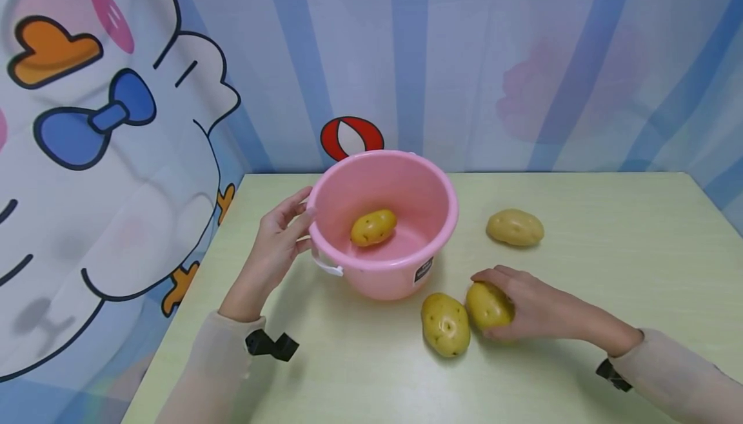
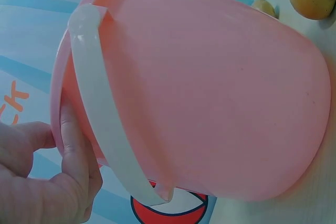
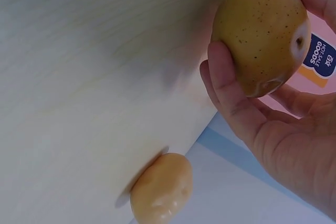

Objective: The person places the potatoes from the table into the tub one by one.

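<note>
A pink bucket [image 1: 383, 282] stands on the table, its mouth tipped toward the head camera, with one potato [image 1: 373, 228] lying inside. My left hand [image 1: 278, 237] grips the bucket's left rim, thumb on one side and fingers on the other; the white handle [image 2: 100, 93] hangs beside those fingers in the left wrist view. With my right hand [image 1: 534, 304] I hold a second potato [image 3: 262, 35] between thumb and fingers, right of the bucket. Close by its left side lies another potato [image 1: 445, 324] on the table.
A paler potato [image 1: 515, 228] lies on the table [image 1: 615, 237] farther back, right of the bucket. Behind the table hangs a blue striped backdrop [image 1: 464, 62] with a large cartoon duck [image 1: 162, 217] at left.
</note>
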Demonstrator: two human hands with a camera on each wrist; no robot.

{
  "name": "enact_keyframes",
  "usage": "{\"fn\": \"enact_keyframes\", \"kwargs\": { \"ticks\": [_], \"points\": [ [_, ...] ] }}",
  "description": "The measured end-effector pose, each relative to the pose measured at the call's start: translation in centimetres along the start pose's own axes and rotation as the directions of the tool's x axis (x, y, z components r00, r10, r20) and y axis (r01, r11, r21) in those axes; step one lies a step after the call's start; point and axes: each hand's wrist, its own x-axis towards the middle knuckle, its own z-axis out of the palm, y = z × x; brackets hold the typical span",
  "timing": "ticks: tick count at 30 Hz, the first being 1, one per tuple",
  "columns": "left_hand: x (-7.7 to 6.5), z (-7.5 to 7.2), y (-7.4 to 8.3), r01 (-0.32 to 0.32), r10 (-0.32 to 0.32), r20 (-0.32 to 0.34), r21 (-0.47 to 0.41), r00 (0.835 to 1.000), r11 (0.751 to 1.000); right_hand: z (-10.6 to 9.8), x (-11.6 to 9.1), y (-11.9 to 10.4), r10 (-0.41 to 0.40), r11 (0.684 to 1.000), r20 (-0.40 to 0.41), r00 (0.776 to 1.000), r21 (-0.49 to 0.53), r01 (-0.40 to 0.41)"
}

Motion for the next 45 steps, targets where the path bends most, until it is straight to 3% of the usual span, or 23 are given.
{"fn": "enact_keyframes", "kwargs": {
  "ticks": [18, 40, 45],
  "points": [
    [0.0, 0.0, 0.0, 0.001, -0.001, -0.006, -0.007, 1.000, 1.000, -1.8, 0.2, 0.0, 0.010, 1.000, -0.024, 1.000, -0.021, -0.010],
    [-0.1, 0.0, 0.1, -0.004, 0.004, 0.006, -0.016, 1.000, 1.000, -5.7, 0.9, -0.5, -0.030, 0.996, -0.103, 0.994, 0.079, 0.039],
    [-0.1, 0.0, 0.1, 0.004, -0.004, 0.004, -0.019, 1.000, 1.000, -7.0, 1.2, -1.0, -0.003, 0.994, -0.109, 0.994, 0.109, 0.015]
  ]
}}
